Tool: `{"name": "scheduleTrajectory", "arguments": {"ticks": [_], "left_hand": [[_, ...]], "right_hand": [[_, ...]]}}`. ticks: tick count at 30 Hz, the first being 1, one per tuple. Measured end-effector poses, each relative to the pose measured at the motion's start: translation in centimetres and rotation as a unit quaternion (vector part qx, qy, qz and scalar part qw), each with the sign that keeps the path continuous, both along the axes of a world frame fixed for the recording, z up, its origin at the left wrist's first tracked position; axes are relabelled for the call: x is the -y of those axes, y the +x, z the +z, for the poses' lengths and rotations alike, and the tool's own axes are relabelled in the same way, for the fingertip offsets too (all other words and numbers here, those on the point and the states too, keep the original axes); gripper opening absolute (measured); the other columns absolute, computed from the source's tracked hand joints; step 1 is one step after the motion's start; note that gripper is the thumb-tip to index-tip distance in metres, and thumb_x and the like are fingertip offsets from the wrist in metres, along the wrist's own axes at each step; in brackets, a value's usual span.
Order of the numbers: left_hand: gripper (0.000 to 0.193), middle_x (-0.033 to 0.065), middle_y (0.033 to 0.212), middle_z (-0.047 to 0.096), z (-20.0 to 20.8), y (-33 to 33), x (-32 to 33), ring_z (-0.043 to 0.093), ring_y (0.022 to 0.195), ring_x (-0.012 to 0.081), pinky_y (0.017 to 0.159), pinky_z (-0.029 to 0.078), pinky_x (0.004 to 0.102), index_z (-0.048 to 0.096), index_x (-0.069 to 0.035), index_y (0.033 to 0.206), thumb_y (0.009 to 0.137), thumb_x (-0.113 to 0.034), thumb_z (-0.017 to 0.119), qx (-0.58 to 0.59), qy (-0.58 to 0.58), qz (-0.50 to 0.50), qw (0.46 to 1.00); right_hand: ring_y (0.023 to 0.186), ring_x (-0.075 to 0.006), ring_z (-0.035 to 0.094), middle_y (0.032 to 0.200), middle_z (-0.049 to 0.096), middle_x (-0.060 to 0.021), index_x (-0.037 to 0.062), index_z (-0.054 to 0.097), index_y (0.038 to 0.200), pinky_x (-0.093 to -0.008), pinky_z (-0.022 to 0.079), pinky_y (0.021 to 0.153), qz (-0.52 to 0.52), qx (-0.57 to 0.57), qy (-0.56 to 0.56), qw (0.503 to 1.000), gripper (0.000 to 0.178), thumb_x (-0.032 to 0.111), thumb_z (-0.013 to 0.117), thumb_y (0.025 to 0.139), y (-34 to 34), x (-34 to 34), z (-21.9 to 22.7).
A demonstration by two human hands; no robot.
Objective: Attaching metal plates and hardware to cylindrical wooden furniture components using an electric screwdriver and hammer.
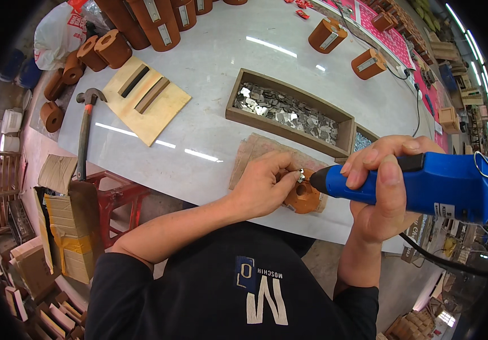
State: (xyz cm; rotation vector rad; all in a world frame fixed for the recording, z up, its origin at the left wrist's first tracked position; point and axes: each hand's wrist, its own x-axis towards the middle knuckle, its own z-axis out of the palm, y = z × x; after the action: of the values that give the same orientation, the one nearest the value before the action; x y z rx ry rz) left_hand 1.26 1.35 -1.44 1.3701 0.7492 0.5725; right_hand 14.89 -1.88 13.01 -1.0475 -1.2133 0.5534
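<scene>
My right hand [390, 187] is wrapped round a blue electric screwdriver [453, 187], whose black nose points left and down. Its tip meets or nearly meets a reddish-brown wooden piece [305, 203] with a round hole. The thumb and fingers of my left hand [262, 184] pinch a small shiny metal plate [301, 175] against that piece, right at the screwdriver's tip. Whether a screw sits there is too small to tell. Under the wooden piece lies a worn brownish pad [249, 148] on the grey table [198, 175].
Beyond my hands stand a wooden tray [234, 110] of metal plates and a smaller box of screws [363, 140]. A hammer [85, 130] and a pale board [165, 110] with two strips lie left. Brown wooden cylinders [114, 48] line the far left. A black cord [448, 265] trails right.
</scene>
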Motion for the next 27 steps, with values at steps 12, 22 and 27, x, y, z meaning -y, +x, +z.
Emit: {"name": "scheduleTrajectory", "arguments": {"ticks": [12, 22, 27], "left_hand": [[0.006, 0.0072, 0.083, 0.066, 0.0, 0.5, 1.2, 0.067, 0.074, 0.0103, 0.057, 0.054, 0.0248, 0.057, 0.0, 0.097, 0.098, -0.006, 0.058, 0.053, -0.019, 0.058, 0.997], [0.008, 0.0072, 0.081, 0.068, 0.9, 0.6, 1.3, 0.065, 0.068, 0.0092, 0.057, 0.053, 0.0245, 0.057, -0.001, 0.101, 0.1, -0.009, 0.055, 0.041, -0.07, 0.067, 0.994], [0.009, 0.0097, 0.09, 0.062, 1.8, 0.6, 1.3, 0.072, 0.074, 0.016, 0.055, 0.056, 0.026, 0.056, 0.003, 0.094, 0.097, -0.005, 0.057, 0.056, -0.116, 0.067, 0.989]], "right_hand": [[0.059, -0.0147, 0.058, 0.081, 0.059, -0.0147, 0.003, 0.037, 0.116, -0.0324, 0.055, 0.058, 0.02, -0.082, 0.008, 0.996, 0.037, 0.006, 0.062, 0.09, 1.2, 0.0, -0.9], [0.06, -0.0152, 0.057, 0.084, 0.057, -0.0149, 0.005, 0.039, 0.12, -0.0353, 0.055, 0.061, 0.064, 0.064, 0.019, 0.996, 0.036, 0.004, 0.06, 0.09, 1.3, 0.4, -1.5], [0.061, -0.015, 0.057, 0.084, 0.057, -0.0145, 0.0044, 0.038, 0.118, -0.0347, 0.055, 0.063, 0.029, -0.034, -0.002, 0.999, 0.036, 0.002, 0.059, 0.089, 0.6, 0.6, -1.4]]}}
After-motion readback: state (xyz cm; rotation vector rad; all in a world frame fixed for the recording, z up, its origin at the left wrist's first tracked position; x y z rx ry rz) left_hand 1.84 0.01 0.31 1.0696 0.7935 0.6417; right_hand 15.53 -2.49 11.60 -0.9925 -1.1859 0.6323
